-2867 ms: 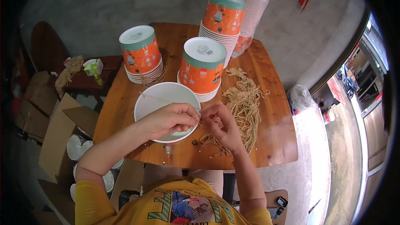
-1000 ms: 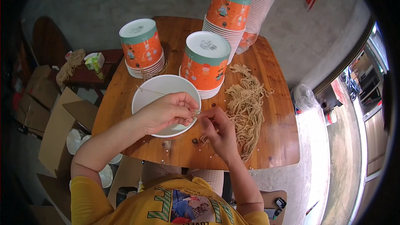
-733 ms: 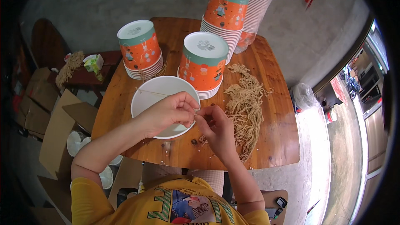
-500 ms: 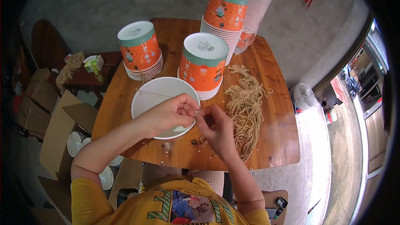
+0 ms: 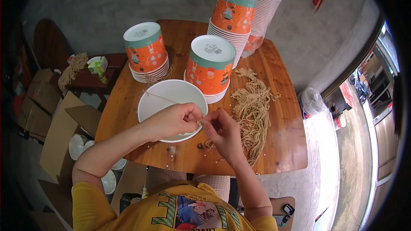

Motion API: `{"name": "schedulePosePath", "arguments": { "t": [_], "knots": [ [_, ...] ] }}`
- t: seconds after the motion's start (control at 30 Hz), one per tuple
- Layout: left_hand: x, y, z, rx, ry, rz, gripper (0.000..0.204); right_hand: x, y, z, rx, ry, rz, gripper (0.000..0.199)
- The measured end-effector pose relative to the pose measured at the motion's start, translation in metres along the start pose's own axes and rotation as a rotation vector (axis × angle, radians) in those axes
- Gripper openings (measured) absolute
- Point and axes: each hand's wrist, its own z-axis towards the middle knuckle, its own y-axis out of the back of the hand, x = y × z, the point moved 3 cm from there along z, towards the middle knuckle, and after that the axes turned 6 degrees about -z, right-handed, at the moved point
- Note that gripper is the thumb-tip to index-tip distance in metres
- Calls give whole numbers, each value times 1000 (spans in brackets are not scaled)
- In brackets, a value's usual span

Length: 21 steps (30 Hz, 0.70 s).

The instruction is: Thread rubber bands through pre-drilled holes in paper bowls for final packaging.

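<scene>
A white paper bowl (image 5: 165, 98) stands upright on the wooden table (image 5: 282, 145), with a thin tan string (image 5: 160, 97) stretched across its mouth. My left hand (image 5: 173, 120) grips the bowl's near rim and pinches the string there. My right hand (image 5: 222, 129) is right beside it, fingertips pinched on the same string at the rim. A pile of loose tan strings (image 5: 252, 109) lies on the table to the right of my right hand.
Three upside-down stacks of orange bowls (image 5: 145, 53) (image 5: 209, 70) (image 5: 233, 15) stand behind the white bowl, with a stack of clear lids (image 5: 265, 0) at the back. Cardboard boxes (image 5: 60, 132) and more white bowls (image 5: 79, 145) sit on the floor to the left. Small beads (image 5: 199, 146) lie near the front edge.
My hands have stayed at the bowl's near rim, working the string with small finger movements. The bowl and stacks have not moved.
</scene>
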Motion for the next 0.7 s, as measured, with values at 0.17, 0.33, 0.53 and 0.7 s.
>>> {"name": "schedulePosePath", "arguments": {
  "t": [0.17, 0.33, 0.53, 0.7],
  "knots": [
    [-1, 2, 1, 59, 169, -79, 13, -7, 1, -1, 16, 40, -9, 15],
    [1, 2, 1, 56, 121, -115, 12, -4, 1, -3, 20, 35, -5, 17],
    [-15, -11, -12, -121, -112, 190, 9, -3, 1, -3, 85, 33, -10, 20],
    [-17, -14, -13, -195, -178, 418, 10, -8, -2, -3, 6, 88, 35, 15]
  ]
}}
